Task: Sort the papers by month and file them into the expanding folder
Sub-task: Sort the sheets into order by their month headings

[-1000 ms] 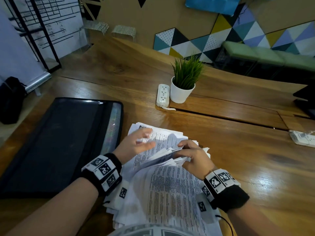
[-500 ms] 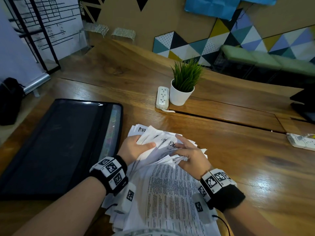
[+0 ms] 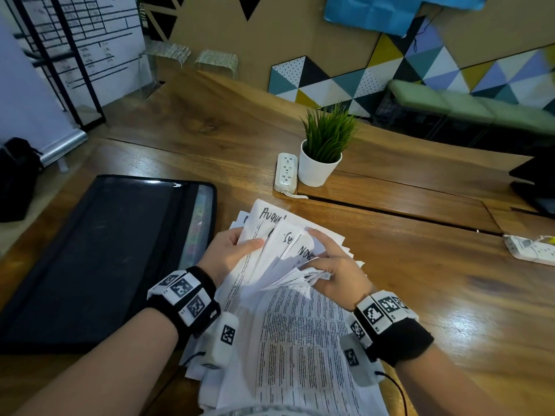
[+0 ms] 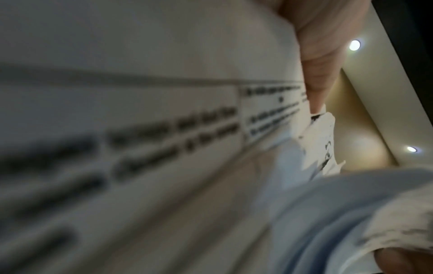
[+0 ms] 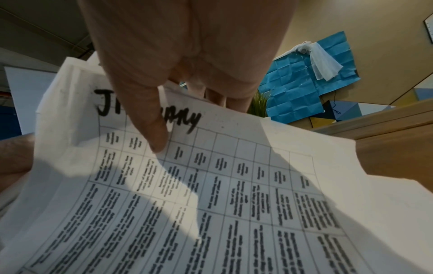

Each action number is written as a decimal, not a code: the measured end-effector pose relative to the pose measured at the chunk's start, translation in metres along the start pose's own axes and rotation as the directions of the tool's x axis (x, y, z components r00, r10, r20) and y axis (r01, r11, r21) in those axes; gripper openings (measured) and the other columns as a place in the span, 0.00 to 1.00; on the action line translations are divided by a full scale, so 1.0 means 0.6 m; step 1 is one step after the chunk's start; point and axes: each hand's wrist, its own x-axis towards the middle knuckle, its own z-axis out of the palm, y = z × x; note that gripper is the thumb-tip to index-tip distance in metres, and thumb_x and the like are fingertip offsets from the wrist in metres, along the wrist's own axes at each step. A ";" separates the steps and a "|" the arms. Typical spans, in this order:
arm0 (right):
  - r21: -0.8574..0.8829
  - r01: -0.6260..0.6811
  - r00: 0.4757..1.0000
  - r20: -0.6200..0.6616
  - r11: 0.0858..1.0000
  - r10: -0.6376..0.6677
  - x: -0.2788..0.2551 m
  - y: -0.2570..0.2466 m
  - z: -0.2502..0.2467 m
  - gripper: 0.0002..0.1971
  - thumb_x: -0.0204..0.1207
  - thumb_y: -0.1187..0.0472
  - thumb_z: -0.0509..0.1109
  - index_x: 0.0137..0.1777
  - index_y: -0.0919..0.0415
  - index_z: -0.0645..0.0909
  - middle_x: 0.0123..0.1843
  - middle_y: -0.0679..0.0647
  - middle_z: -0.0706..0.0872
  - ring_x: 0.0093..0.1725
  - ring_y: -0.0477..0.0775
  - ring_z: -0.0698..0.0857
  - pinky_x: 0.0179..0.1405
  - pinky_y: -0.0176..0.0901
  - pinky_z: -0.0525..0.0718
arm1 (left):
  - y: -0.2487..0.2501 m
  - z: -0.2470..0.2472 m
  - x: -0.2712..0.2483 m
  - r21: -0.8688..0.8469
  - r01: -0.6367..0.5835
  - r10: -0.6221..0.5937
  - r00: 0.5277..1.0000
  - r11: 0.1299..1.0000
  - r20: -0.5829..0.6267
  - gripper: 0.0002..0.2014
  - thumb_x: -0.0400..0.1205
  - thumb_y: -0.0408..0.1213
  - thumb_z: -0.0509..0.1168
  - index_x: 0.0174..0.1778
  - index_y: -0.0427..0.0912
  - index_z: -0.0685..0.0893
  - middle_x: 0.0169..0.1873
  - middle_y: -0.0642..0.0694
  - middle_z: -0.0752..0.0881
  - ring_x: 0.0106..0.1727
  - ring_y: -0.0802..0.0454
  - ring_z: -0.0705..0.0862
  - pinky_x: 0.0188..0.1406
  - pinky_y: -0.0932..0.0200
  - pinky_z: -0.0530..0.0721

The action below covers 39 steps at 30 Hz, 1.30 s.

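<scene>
A loose stack of printed papers lies on the wooden table in front of me, each sheet with a month handwritten at the top. Their far ends are lifted and fanned; "August" and a "Nove…" label show. My left hand holds the raised sheets, thumb on top. My right hand pinches the fanned corners, index finger stretched over them. In the right wrist view my thumb presses a table sheet marked January. The black expanding folder lies flat to the left, beside the stack.
A white power strip and a potted plant stand beyond the papers. Another white strip lies at the right edge, with a dark object behind it. Bare wood stretches to the right of the stack.
The top sheets have been lifted and fanned further apart, showing more month labels. My left thumb has closed onto the raised sheets and my right index finger has stretched forward.
</scene>
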 end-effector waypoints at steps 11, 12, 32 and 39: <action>0.046 -0.008 1.000 0.026 0.999 0.007 -0.015 -0.002 0.001 0.28 0.65 0.74 0.73 0.42 0.31 0.79 0.65 0.32 0.64 0.53 0.27 0.75 0.50 0.14 0.70 | -0.022 -0.012 0.025 0.170 -0.077 0.108 0.977 0.982 -0.182 0.07 0.81 0.36 0.67 0.53 0.42 0.85 0.51 0.43 0.89 0.51 0.42 0.86 0.56 0.43 0.84; 0.048 -0.005 1.000 0.025 0.999 0.004 -0.016 -0.002 0.001 0.26 0.65 0.74 0.72 0.43 0.36 0.82 0.63 0.34 0.66 0.53 0.28 0.75 0.51 0.14 0.70 | -0.027 -0.012 0.029 0.255 -0.073 0.124 0.974 0.964 -0.190 0.13 0.80 0.35 0.69 0.60 0.43 0.81 0.55 0.47 0.86 0.56 0.47 0.84 0.61 0.45 0.82; 0.072 -0.109 0.991 0.082 0.991 0.103 -0.021 0.004 -0.002 0.25 0.65 0.76 0.71 0.46 0.40 0.85 0.73 0.37 0.65 0.70 0.38 0.72 0.67 0.35 0.75 | -0.054 -0.010 0.003 0.233 -0.222 0.185 0.968 0.947 0.172 0.12 0.83 0.41 0.63 0.62 0.55 0.80 0.64 0.57 0.80 0.66 0.68 0.76 0.70 0.70 0.71; 0.104 -0.127 0.989 0.087 0.986 0.118 -0.018 -0.002 0.002 0.24 0.66 0.76 0.70 0.47 0.41 0.85 0.64 0.42 0.76 0.63 0.44 0.79 0.64 0.43 0.78 | -0.069 -0.004 0.012 0.363 -0.203 0.161 0.976 0.909 0.144 0.23 0.81 0.31 0.66 0.22 0.47 0.66 0.22 0.54 0.64 0.24 0.60 0.65 0.30 0.61 0.63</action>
